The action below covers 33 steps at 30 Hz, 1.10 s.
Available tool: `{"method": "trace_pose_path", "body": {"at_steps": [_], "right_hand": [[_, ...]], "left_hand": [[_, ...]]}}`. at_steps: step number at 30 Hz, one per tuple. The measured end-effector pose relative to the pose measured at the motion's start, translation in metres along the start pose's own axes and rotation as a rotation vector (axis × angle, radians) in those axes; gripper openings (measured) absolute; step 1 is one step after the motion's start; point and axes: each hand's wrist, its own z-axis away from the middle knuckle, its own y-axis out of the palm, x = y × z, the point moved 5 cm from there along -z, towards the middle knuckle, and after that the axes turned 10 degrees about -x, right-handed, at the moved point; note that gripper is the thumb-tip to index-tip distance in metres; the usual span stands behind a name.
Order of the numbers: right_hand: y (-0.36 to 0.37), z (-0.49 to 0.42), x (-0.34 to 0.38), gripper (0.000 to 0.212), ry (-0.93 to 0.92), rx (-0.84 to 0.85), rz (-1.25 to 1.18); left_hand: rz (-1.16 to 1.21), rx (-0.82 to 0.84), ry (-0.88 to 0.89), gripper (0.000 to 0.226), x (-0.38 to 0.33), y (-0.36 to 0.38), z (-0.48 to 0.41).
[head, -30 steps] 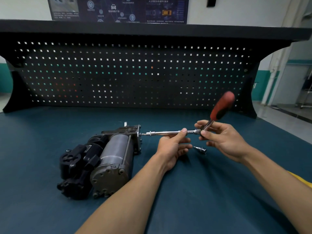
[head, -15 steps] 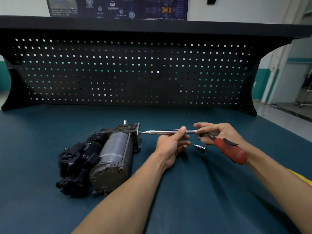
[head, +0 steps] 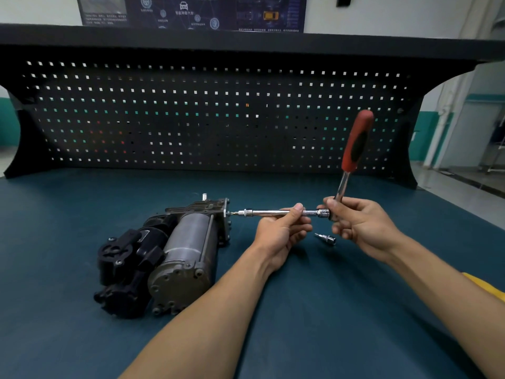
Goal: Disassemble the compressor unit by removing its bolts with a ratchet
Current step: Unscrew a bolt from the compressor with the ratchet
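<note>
Found compressor unit [head: 175,255] lying on the counter [head: 300,310], left of both hands. Pinched extension bar [head: 273,212] in left hand [head: 278,233], thumb on top, fingers curled beneath, bar tip at the unit's end plate. Gripped ratchet [head: 355,143] by its head end in right hand [head: 360,225], fingers wrapped round, red handle pointing up. Noted loose socket [head: 326,238] on counter below the bar.

Your left hand [head: 281,231] pinches the extension [head: 270,212], its tip at the compressor [head: 175,250]. Your right hand [head: 360,222] grips the ratchet [head: 352,154] near its head, red handle up. A socket [head: 326,238] lies on the tabletop [head: 328,310] between your hands.
</note>
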Motion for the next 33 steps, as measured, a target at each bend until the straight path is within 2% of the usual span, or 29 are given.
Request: {"method": "trace_pose_path", "body": {"at_steps": [3,10,17,21,28,33], "right_hand": [[0.0032,0.0015,-0.0029,0.038,0.005,-0.04,0.001],[0.0042,0.0029,-0.0049,0.053,0.002,-0.152,0.064],[0.0061,0.0026,-0.0042,0.047,0.01,-0.175,0.09],[0.0054,-0.002,-0.0056,0.047,0.033,-0.215,0.189],[0.004,0.001,-0.0046,0.047,0.09,-0.141,0.316],[0.0041,0.0009,-0.0099,0.039,0.165,-0.034,0.187]], "left_hand": [[-0.002,-0.003,-0.003,0.013,0.0017,-0.0007,0.0006],[-0.008,0.003,0.003,0.015,0.0027,-0.0017,0.0019],[-0.021,0.01,0.015,0.016,0.0024,-0.0023,0.0036],[-0.014,0.02,0.02,0.014,0.0009,-0.0016,0.0045],[0.025,0.029,0.031,0.01,-0.0002,0.0009,0.0031],[0.024,0.03,0.047,0.008,-0.0012,0.0017,0.0001]]}}
